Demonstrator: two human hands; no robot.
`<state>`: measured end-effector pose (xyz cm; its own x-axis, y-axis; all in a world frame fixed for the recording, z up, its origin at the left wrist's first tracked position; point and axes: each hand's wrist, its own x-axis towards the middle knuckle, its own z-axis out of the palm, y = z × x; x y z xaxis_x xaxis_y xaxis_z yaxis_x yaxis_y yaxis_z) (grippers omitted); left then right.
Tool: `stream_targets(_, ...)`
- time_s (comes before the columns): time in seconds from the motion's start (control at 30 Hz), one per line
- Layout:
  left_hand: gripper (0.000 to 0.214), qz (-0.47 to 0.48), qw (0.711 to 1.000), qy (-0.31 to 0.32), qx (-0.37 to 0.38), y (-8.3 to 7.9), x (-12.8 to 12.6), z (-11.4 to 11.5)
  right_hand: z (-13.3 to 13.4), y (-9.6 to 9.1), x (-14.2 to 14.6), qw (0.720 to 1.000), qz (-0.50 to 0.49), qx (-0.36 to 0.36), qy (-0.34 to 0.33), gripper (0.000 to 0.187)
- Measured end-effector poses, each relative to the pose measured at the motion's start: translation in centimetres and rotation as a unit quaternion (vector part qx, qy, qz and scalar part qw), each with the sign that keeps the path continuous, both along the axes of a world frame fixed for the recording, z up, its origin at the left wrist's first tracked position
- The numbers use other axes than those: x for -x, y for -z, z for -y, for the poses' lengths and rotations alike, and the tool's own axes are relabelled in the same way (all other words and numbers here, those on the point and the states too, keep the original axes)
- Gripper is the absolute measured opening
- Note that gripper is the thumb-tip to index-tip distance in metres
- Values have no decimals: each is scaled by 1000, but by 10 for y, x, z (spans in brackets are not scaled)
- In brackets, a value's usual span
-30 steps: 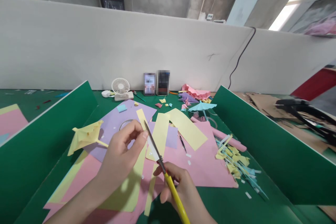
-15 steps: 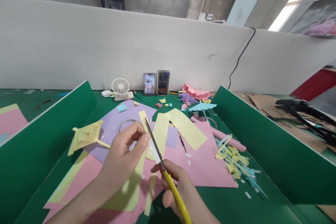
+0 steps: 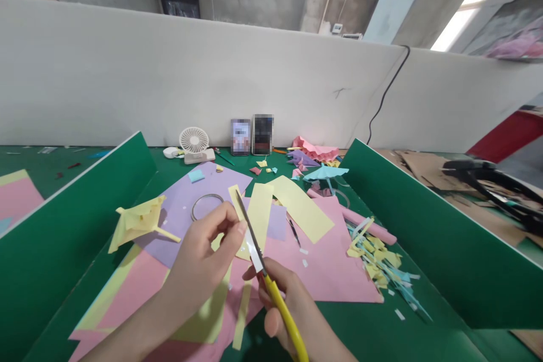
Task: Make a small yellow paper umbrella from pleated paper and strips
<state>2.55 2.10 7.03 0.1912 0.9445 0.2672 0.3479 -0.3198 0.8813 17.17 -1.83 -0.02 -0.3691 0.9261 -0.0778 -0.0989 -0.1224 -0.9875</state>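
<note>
My right hand (image 3: 292, 294) is closed round the yellow handles of a pair of scissors (image 3: 285, 314). The blades point up and away, past my left fingertips. Between thumb and fingers, my left hand (image 3: 207, 254) pinches a narrow yellow paper strip (image 3: 235, 197), its top end showing beside the scissor tips. A white glossy sliver (image 3: 254, 253) runs along the blades; whether it is tape or blade I cannot tell. Below the hands lie pink paper (image 3: 322, 277), yellow paper pieces (image 3: 259, 209) and another thin yellow strip (image 3: 241, 317). My left fingers hide the strip's lower part.
A yellow paper umbrella (image 3: 142, 225) lies at left, a blue one (image 3: 326, 172) at right. Paper scraps (image 3: 386, 266) pile beside a pink roll (image 3: 377, 229). A fan (image 3: 194, 141) and two phone-like devices (image 3: 263, 134) stand behind. Green dividers (image 3: 424, 226) flank the workspace.
My left hand and the strip have shifted slightly right and down along the blades. The scissors stay in my right hand, almost unmoved.
</note>
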Motion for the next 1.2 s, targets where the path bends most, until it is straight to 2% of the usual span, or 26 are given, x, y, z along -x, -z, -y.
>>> stream_targets(0.43,25,15,1000,10,26,-1,-1,2,-1,-5,2,1000,17,14,11,77)
stream_targets(0.67,23,37,995,63,66,2,-7,7,-4,-19,1,998,53,-20,17,76)
stream_targets(0.9,24,44,996,50,52,2,-6,7,-1,-15,4,999,2,5,32,76)
stream_targets(1.1,23,25,998,41,41,1,-6,4,0,-14,2,999,-16,-11,29,70)
stream_targets(1.2,22,11,998,50,33,2,-5,3,-1,-12,-1,999,-15,-47,17,65)
